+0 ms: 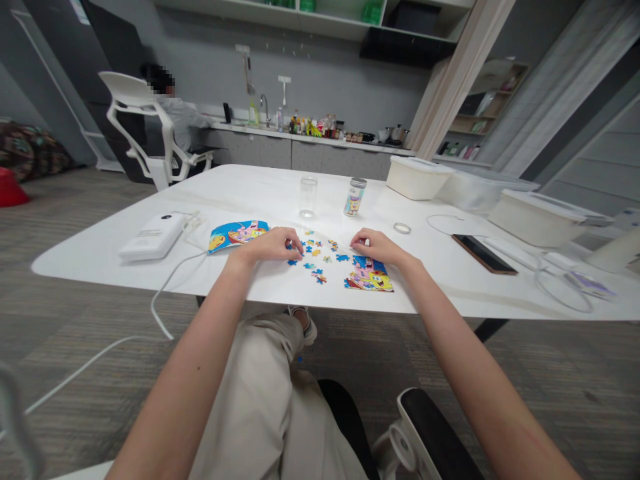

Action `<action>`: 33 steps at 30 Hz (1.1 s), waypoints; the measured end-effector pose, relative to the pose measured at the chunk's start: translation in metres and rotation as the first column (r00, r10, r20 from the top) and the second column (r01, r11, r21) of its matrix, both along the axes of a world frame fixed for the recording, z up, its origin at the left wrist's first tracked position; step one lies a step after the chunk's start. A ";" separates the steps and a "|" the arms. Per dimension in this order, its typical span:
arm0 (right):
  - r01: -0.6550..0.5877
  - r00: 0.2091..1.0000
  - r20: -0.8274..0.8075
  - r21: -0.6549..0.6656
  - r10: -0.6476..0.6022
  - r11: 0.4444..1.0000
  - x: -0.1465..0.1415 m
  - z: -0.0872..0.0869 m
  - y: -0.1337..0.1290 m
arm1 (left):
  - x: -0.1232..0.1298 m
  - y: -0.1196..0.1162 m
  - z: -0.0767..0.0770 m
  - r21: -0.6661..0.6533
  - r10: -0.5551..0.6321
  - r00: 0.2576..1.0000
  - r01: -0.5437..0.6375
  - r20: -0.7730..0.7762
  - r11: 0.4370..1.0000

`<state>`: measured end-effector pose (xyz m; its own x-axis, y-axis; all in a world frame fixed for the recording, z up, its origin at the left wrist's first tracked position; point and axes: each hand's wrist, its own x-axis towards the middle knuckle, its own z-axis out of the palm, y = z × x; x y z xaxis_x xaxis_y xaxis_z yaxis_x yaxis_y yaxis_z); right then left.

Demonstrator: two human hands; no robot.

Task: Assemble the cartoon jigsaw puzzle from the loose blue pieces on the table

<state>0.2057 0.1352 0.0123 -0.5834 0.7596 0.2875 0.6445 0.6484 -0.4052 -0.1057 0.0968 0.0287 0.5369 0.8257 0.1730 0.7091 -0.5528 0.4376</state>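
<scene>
Hands [273, 245] [379, 247] flanking flat jigsaw pieces [316, 253]

No legible text, tiny print on the label of a clear jar [355, 199], faint marks on a white device [153, 237], seemingly too blurred to read

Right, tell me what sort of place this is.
Likely an office break area: a long white table, a white swivel office chair, and a grey kitchenette counter lined with bottles.
</scene>
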 end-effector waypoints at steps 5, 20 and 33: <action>-0.004 1.000 -0.002 0.004 0.004 1.000 0.000 0.000 0.000 | 0.001 0.001 -0.001 -0.022 -0.025 1.000 0.025 -0.006 0.999; -0.008 1.000 -0.004 0.007 0.008 1.000 0.000 0.001 0.000 | 0.005 0.003 -0.002 -0.066 -0.078 0.979 0.092 0.186 0.994; -0.010 1.000 -0.012 0.011 0.010 1.000 0.001 0.001 0.000 | 0.007 -0.001 0.000 -0.229 -0.063 0.915 0.166 0.399 0.959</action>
